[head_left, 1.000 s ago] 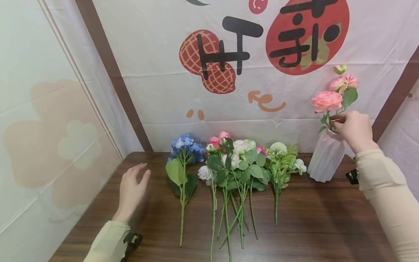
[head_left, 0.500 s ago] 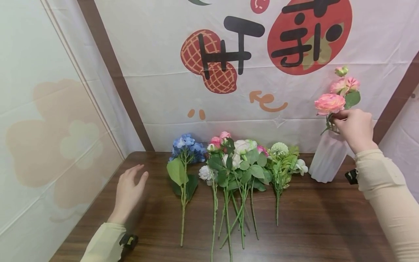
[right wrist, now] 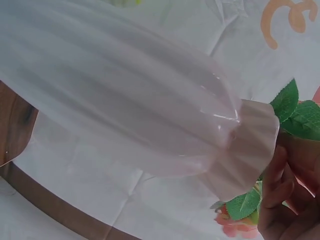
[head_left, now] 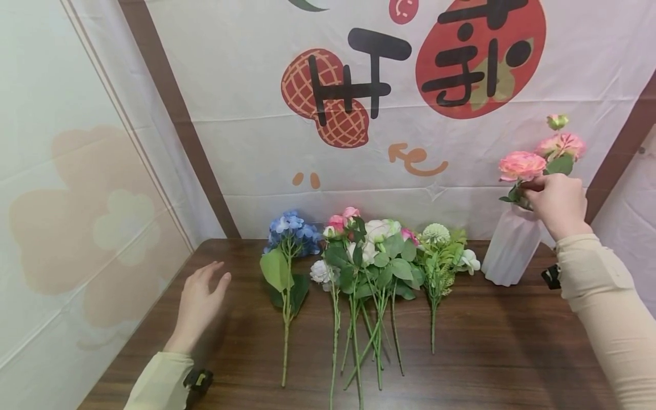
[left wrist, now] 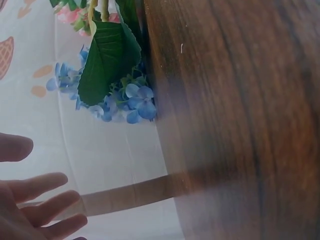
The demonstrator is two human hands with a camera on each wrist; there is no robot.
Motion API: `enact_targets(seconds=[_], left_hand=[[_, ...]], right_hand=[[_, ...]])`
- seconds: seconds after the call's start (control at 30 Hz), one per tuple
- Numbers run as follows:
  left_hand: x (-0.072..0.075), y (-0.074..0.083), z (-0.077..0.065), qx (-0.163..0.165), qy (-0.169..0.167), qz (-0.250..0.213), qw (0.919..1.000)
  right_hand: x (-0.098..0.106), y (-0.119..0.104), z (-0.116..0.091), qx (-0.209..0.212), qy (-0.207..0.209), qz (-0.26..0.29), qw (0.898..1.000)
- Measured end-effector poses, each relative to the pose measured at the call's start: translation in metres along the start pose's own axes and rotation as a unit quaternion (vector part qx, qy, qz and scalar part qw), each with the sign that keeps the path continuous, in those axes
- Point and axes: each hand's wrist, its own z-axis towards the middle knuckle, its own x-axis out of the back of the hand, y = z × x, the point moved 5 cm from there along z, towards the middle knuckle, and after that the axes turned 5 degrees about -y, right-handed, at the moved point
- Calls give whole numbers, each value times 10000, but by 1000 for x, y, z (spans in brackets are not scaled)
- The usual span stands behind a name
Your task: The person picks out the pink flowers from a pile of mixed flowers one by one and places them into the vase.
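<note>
My right hand [head_left: 557, 204] pinches the stem of a pink artificial flower [head_left: 523, 165] just above the mouth of a white fluted vase [head_left: 512, 246]. The flower has two pink blooms, a bud at the top and green leaves. In the right wrist view, the vase's ruffled rim [right wrist: 250, 150] is beside the fingers, and the stem's lower part is hidden. My left hand [head_left: 199, 304] hovers over the table's left side, fingers apart and holding nothing. Nearest to it lies a blue hydrangea [head_left: 292, 233] with a large green leaf, also visible in the left wrist view.
In the middle of the brown wooden table [head_left: 246, 353] lie several white and pink flowers [head_left: 376, 230], stems toward me. A green bunch with a pale round bloom [head_left: 435, 233] lies right of them. A printed white cloth [head_left: 230, 154] hangs behind the table.
The pink flower has turned and leaned to the right, its top blooms shifting right and slightly down. My left hand has drawn back slightly toward the lower left.
</note>
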Motion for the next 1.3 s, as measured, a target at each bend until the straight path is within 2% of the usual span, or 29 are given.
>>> enact_targets(seconds=[0.33,0.6,1.03,1.3], left_hand=[[0,0,1,15,-11,-17,10000],[0,2,1,-32,8,-56,10000],[-5,6,6,-36,-36,-97,9999],[-12,18,11,-269,-8,-162,9995]], right_hand=[[-5,13,-3,-27,-69,-113,9999],[-2,10,-1,60,32,-165,9998],[7,11,-3,-70,-396,-105,9991],[18,8,-10,-395,-553,-78,9977]])
